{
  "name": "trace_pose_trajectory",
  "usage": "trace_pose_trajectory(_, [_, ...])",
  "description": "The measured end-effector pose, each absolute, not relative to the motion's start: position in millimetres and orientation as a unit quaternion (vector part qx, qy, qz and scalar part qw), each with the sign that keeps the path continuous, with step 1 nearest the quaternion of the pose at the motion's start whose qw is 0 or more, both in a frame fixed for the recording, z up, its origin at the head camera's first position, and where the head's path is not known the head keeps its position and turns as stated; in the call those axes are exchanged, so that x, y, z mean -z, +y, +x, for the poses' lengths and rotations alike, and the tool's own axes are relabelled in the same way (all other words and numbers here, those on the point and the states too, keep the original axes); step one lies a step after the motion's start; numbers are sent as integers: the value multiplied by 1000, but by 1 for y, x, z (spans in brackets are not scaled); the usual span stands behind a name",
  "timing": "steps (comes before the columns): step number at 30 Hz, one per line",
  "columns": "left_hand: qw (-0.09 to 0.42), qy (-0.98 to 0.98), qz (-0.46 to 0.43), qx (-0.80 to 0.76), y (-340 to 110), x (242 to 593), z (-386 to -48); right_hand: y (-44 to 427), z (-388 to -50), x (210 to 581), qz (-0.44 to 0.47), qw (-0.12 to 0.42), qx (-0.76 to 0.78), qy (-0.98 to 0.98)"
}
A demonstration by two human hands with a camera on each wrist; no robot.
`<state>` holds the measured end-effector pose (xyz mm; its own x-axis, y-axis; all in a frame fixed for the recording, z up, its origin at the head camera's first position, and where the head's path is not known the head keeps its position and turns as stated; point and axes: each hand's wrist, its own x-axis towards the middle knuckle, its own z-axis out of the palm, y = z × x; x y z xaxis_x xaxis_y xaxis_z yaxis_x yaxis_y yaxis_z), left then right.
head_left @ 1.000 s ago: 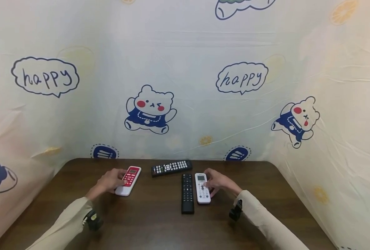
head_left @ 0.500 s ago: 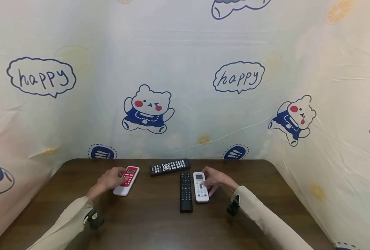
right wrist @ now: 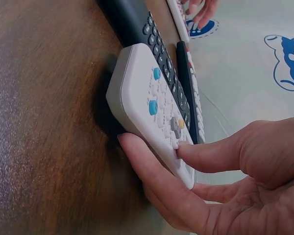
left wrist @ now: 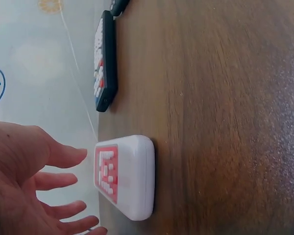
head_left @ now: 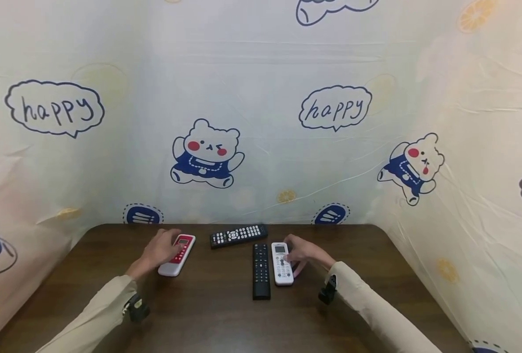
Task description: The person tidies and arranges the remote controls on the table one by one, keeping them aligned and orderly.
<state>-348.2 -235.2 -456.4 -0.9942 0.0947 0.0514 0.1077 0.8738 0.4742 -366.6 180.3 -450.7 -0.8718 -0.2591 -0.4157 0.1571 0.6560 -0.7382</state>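
Observation:
At the left of the table lies a red-and-white remote control [head_left: 177,260]. My left hand [head_left: 160,247] is over its left side in the head view; the left wrist view shows thumb and fingers spread and apart from the remote control [left wrist: 132,171]. My right hand [head_left: 306,252] holds a white remote control [head_left: 282,267], thumb on its button face and fingers along its side and edge. In the right wrist view this white remote control [right wrist: 137,93] is tilted, its near end raised off the table. A long black remote control [head_left: 261,274] lies just left of it.
Another black remote control [head_left: 238,236], with white buttons, lies crosswise near the table's back edge. The brown wooden table [head_left: 208,314] meets a printed cloth backdrop [head_left: 269,98] at the back and sides.
My left hand has let go of the red-and-white remote control; its fingers have opened and lifted slightly. My right hand keeps its hold on the white one. The head view has shifted a little.

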Motion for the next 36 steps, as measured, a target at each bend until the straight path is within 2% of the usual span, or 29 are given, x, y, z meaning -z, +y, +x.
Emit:
trace_pose_trajectory(17, [35, -953, -85, 288, -210, 454, -354, 181, -366, 450, 13, 245, 425, 872])
trace_pose_trajectory(28, [61, -950, -118, 282, -198, 456, -366, 182, -363, 453, -15, 208, 460, 863])
trace_pose_trajectory(36, [37, -951, -126, 281, -184, 463, -375, 181, -364, 454, 3, 218, 460, 861])
